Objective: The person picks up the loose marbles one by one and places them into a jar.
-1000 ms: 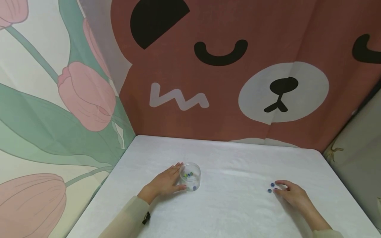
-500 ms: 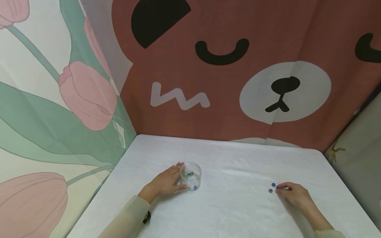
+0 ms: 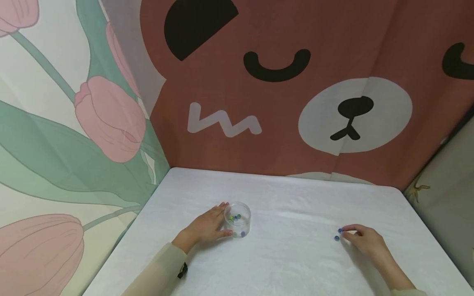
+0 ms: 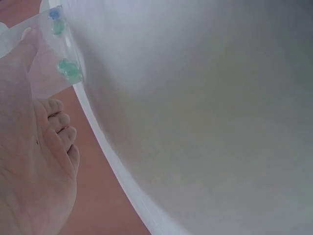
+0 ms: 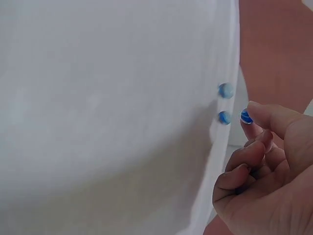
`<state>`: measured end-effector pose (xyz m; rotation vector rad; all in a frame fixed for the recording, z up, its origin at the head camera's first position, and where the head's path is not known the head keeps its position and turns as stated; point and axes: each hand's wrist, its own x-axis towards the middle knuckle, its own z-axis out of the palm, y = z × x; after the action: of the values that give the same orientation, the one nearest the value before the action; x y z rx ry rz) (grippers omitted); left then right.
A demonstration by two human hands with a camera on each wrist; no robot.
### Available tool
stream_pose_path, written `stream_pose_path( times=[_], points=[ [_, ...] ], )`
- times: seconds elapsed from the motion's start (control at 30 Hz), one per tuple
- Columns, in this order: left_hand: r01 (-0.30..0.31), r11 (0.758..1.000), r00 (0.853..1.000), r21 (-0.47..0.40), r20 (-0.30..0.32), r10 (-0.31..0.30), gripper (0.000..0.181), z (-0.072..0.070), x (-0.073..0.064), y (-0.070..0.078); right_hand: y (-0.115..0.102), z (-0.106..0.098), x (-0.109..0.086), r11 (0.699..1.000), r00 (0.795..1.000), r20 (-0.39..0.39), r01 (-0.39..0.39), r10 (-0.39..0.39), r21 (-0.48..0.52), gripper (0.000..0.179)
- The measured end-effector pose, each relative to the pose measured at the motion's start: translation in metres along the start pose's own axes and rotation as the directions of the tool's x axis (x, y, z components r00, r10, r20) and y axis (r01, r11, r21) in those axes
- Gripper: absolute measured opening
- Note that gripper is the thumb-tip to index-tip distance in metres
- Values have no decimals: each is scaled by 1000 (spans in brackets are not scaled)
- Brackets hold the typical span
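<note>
A clear round plastic cup (image 3: 242, 226) holding several green and blue glass marbles stands left of centre on the white table. My left hand (image 3: 207, 225) steadies it from the left, thumb at the lower front and fingertips by the back rim. In the left wrist view the thumb lies against its wall, with marbles (image 4: 68, 70) along the bottom. Far to the right, my right hand (image 3: 366, 242) pinches a blue marble (image 5: 246, 116) between thumb and forefinger, its other fingers curled. Two more blue marbles, one nearer (image 3: 336, 238) and one farther (image 5: 224, 117), lie just beside the fingertips.
A white cloth covers the table (image 3: 289, 246), a wide stretch of which separates the hands. Behind it hangs a brown curtain (image 3: 274, 144) with a bear print. A tulip-print curtain (image 3: 107, 123) borders the left side, and a pale one (image 3: 444, 185) the right.
A second ago three marbles showed by my right fingertips; now two show in the head view. My right fingers have closed on a marble and shifted slightly toward the farther one. Left hand stays.
</note>
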<state>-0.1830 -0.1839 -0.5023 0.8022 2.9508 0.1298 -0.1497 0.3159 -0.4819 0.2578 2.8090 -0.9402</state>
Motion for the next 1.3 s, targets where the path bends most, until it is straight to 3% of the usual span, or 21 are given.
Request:
stream_pose_path(
  times=[0.43,0.73,0.97,1.3],
  points=[
    [-6,1000,1000,-10,-8,6,95,0,0,1,-29,4,-11,994,994,-45,101,-99,43,47],
    [-7,1000,1000,-5,-12,7,95,0,0,1,-43,7,-14,991,995,-30,102,-100,85,61],
    [-13,1000,1000,-2,-19,13,95,1,-1,0,-56,9,-18,977,987,-50,158,-152,147,54],
    [-29,1000,999,10,-16,29,94,-2,-4,1,-76,16,-18,961,985,-39,171,-167,215,54]
  ],
)
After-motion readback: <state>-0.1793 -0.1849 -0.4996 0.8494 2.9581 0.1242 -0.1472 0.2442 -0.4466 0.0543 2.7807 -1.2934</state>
